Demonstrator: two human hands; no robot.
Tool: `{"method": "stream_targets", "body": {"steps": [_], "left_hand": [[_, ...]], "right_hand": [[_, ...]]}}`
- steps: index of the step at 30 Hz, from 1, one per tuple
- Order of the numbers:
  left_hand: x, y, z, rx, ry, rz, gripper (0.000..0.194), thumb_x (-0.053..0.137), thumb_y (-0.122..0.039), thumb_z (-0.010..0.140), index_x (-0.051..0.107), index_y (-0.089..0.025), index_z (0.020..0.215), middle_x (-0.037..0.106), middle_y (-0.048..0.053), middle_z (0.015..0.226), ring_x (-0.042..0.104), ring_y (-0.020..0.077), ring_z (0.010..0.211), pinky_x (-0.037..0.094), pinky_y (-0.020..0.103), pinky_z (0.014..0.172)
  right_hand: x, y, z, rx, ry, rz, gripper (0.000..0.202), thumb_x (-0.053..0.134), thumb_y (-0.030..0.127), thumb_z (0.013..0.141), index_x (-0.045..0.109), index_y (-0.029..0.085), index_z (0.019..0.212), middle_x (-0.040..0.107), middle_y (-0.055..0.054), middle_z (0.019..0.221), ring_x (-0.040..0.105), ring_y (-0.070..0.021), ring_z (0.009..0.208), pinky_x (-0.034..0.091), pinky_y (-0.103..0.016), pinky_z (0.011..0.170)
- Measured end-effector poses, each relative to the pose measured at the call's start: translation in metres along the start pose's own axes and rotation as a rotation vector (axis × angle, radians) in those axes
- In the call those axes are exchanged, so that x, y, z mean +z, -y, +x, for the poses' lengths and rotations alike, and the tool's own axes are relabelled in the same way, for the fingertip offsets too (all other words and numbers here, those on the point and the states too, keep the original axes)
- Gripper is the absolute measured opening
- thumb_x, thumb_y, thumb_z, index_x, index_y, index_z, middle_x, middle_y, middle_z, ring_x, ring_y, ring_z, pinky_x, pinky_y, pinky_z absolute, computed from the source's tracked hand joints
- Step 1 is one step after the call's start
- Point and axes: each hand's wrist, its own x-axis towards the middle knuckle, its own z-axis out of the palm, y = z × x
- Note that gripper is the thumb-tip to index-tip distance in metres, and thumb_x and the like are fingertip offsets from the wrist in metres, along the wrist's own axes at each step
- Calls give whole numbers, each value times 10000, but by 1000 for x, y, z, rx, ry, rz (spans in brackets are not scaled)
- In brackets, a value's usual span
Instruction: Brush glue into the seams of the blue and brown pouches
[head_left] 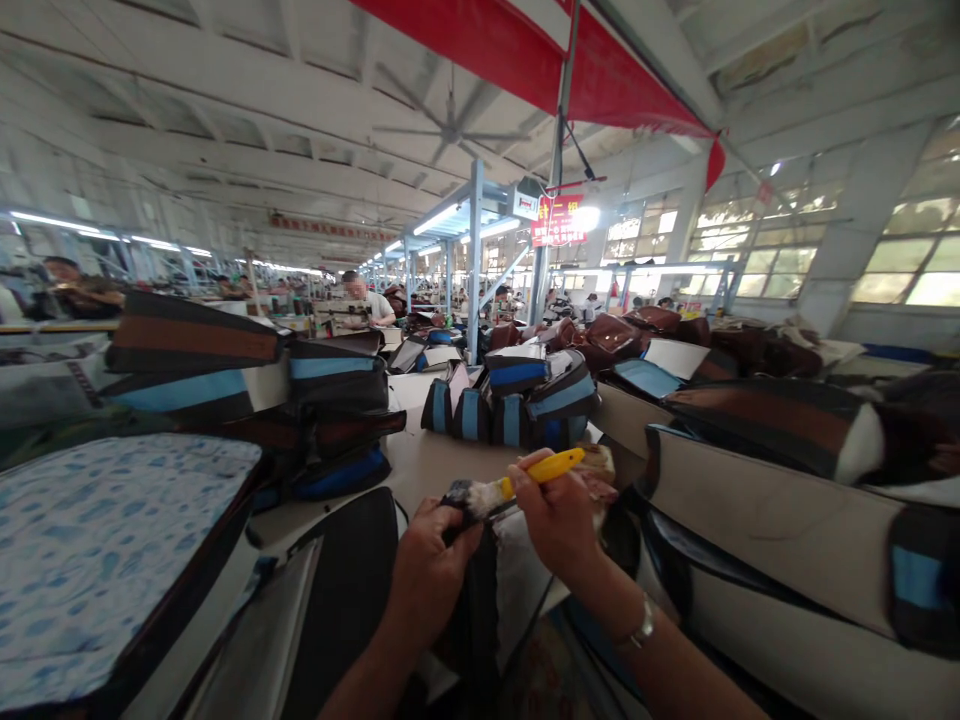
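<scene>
My right hand (553, 510) is closed round the yellow handle of a paintbrush (541, 470). The pale bristles point left and touch the edge of a dark bag piece (480, 575). Fingers and thumb of my left hand (431, 560) pinch that same piece close to the bristles. Its lighter inner side faces right, and the lower part hangs below my hands. Just behind my right hand stands a small pale container (598, 462), partly covered by the hand; its contents cannot be made out.
Stacked dark bag pieces with blue and brown panels (195, 350) rise at the left. More small striped pieces (510, 400) stand ahead on the pale table (409, 455). Large beige-sided pieces (780, 530) crowd the right. A blue-patterned bag piece (112, 560) lies near left. Workers sit farther off.
</scene>
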Motion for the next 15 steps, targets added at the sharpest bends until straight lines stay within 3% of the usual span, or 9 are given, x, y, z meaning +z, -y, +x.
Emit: {"method": "stream_targets", "body": {"steps": [3,7,10,12,15], "left_hand": [[-2,-4,3,78,-30,26,202,576,-337,827,706,-200,755,658,54,887,623,224,888,484,342,825],[-20,-16,21,237,-32,63,158,601,-330,824,694,-209,781,677,39,937,638,206,899,495,317,841],[-37,-28,53,342,-10,101,145,622,-341,815,680,-209,807,679,33,1015,629,202,982,478,310,911],[-41,-33,82,381,75,111,157,619,-357,817,676,-211,829,678,25,1040,621,200,1014,463,312,949],[-25,-26,124,372,192,111,109,651,-318,778,681,-218,807,664,15,1146,593,209,1093,423,333,1025]], "right_hand": [[-16,2,0,23,-112,10,189,617,368,891,628,193,821,579,19,642,546,-136,584,429,-261,600],[-63,18,-9,198,-404,292,242,690,415,850,631,185,895,586,18,651,555,-124,559,417,-214,489],[-105,34,-20,226,-607,438,258,814,342,727,652,183,850,649,-17,802,585,-98,590,438,-165,468],[-130,39,-29,219,-695,475,259,846,283,678,670,185,841,649,-16,858,560,-68,579,447,-133,462],[-156,29,-40,277,-693,532,228,826,294,701,677,186,836,593,17,723,499,-54,532,429,-111,428]]}}
